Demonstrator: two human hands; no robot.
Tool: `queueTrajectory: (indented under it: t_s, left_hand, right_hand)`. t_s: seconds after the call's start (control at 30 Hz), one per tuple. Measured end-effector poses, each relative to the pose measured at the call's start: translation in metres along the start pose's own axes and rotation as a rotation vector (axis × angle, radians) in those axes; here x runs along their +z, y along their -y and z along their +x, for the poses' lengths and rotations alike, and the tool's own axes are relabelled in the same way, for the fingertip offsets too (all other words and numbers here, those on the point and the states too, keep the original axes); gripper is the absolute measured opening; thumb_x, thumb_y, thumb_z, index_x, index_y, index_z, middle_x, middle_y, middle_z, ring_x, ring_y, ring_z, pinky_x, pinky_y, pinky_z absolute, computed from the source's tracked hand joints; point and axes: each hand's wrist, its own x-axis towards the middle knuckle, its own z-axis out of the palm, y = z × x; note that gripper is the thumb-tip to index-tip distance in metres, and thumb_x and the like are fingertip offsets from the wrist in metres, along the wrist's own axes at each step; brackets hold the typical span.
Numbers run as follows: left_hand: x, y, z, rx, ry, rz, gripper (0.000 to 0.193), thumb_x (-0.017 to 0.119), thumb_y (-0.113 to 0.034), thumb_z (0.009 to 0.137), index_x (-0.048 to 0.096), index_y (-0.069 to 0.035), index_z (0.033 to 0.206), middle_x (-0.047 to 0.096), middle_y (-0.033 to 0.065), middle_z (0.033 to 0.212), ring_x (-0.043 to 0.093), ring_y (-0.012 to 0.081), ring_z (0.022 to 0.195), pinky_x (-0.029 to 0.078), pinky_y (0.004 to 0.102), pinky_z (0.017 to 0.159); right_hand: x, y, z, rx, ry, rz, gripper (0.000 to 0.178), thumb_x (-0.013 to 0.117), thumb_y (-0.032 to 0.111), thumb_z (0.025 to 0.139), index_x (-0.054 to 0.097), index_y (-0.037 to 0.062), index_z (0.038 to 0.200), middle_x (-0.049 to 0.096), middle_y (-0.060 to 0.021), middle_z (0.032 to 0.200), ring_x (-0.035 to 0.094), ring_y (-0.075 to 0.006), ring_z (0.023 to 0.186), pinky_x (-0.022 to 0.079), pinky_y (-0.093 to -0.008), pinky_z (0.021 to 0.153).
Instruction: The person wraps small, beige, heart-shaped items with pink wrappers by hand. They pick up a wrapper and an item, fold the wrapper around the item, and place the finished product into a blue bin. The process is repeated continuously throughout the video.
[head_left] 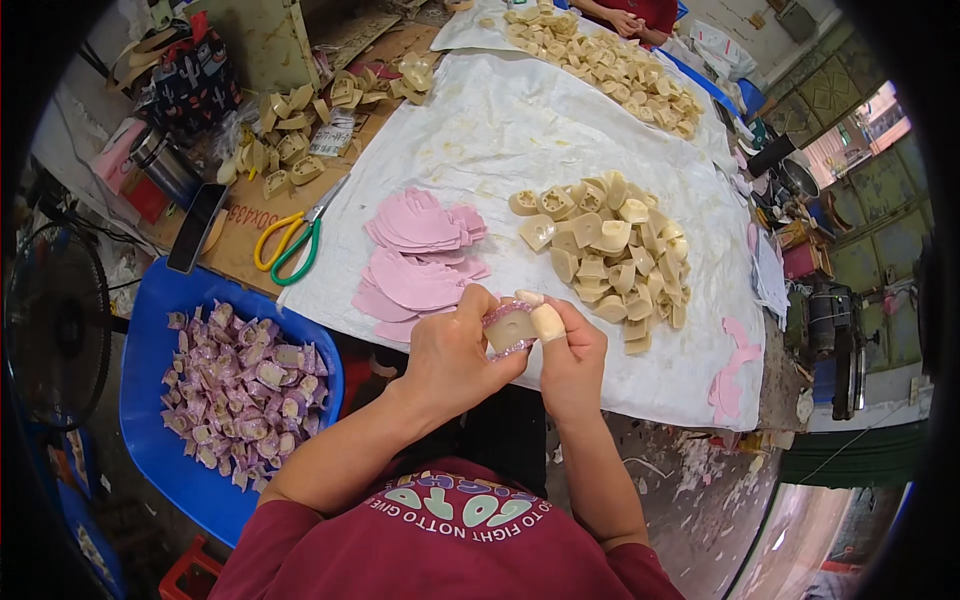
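Note:
Between my two hands, above the table's near edge, is a beige shoe heel (511, 332) with glittery purple covering around its rim. My left hand (450, 345) is closed on its left side, thumb below and fingers above. On the other side, my right hand (574, 362) pinches the covering's edge; pale finger covers sit on its thumb and a fingertip. Just beyond lies a heap of bare beige heels (620, 250). Left of it are stacks of curved pink cut pieces (412, 222). Purple-covered heels (245, 390) fill much of a blue basin (148, 405) at my left.
Scissors (312, 232) with yellow and green handles lie left of the pink stacks. A phone (198, 228) and a steel flask (165, 165) stand near the basin. Pink scraps (735, 370) lie right. Across the table, another person's hands (627, 22) are behind a larger heel pile (610, 75).

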Motion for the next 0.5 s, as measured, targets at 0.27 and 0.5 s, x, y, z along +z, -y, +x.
queueTrajectory:
  t_s: [0.27, 0.5]
  left_hand:
    - [0.005, 0.003, 0.002, -0.017, -0.044, -0.053, 0.042, 0.078, -0.028, 0.068, 0.051, -0.002, 0.089, 0.059, 0.0110, 0.059, 0.062, 0.0262, 0.050, 0.047, 0.0364, 0.046]
    - [-0.012, 0.007, 0.006, -0.126, 0.182, -0.413, 0.031, 0.076, -0.011, 0.076, 0.056, -0.001, 0.098, 0.062, 0.0034, 0.078, 0.059, 0.0072, 0.069, 0.047, 0.0241, 0.060]
  right_hand:
    - [0.003, 0.005, -0.002, 0.006, 0.044, -0.035, 0.029, 0.049, 0.007, 0.097, 0.058, -0.0033, 0.122, 0.064, -0.0063, 0.104, 0.057, -0.0099, 0.092, 0.047, -0.0247, 0.081]
    - [-0.009, 0.003, -0.003, -0.069, 0.166, -0.250, 0.034, 0.048, 0.006, 0.096, 0.055, -0.0041, 0.128, 0.060, -0.0134, 0.122, 0.055, -0.0149, 0.110, 0.042, -0.0288, 0.097]
